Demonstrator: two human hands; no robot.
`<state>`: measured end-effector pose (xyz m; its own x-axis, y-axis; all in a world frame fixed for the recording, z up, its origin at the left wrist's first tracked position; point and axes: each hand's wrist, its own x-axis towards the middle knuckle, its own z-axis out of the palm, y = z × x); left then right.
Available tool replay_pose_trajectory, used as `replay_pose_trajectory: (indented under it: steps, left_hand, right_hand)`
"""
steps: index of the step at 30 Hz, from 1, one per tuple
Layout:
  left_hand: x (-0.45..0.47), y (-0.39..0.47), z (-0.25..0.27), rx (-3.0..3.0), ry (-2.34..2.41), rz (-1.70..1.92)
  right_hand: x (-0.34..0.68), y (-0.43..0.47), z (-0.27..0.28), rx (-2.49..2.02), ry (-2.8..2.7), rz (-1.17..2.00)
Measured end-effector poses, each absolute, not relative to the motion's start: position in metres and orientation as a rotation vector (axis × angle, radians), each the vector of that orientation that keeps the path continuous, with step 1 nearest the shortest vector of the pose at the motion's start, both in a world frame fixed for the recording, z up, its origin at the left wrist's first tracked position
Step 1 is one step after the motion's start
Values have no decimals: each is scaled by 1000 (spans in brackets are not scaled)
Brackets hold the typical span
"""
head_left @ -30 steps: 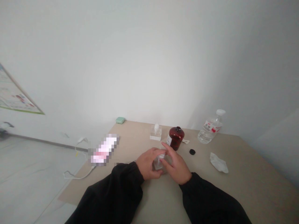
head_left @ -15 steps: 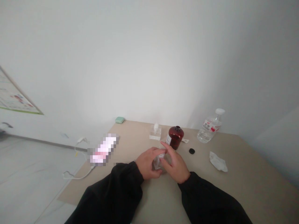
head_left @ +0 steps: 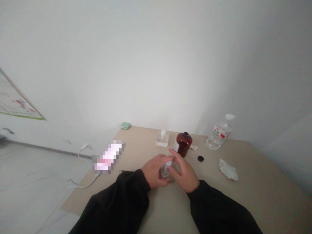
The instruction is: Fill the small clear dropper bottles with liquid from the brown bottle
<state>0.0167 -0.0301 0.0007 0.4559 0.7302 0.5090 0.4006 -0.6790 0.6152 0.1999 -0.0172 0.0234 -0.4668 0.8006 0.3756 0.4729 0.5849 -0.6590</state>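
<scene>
A small clear glass bottle (head_left: pixel 165 172) with a pale top sits low over the table between my two hands, partly covered by them. My left hand (head_left: pixel 155 171) wraps around its left side. At the top of it, my right hand (head_left: pixel 185 175) has its thumb and fingers closed around the pale cap-like piece. Just beyond my fingers stands an amber bottle (head_left: pixel 184 143), its neck uncapped and a white label on its side. A black cap (head_left: pixel 200 158) lies to the right. Behind my left fingers is another square clear bottle (head_left: pixel 162 142) with a white rounded top.
A water bottle (head_left: pixel 218 135) stands at the back right, near a crumpled tissue (head_left: pixel 228 169). On the left lies a blurred phone (head_left: pixel 109 157) with a white cable (head_left: pixel 80 186). A green case (head_left: pixel 125 125) rests at the table's back left corner, by the wall.
Both hands stay around the small glass bottle in almost the same pose. The view has shifted only very slightly.
</scene>
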Motion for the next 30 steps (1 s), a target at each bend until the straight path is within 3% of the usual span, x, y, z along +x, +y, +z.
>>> replay_pose_trajectory:
  steps: [15,30]
  left_hand:
    - [16,-29,-2,2292,964,1078]
    - [19,-31,-11,2154,1105,1071]
  right_hand:
    - [202,-15,24,-987,-2142,666]
    - [190,-19,13,-1020,-1990,401]
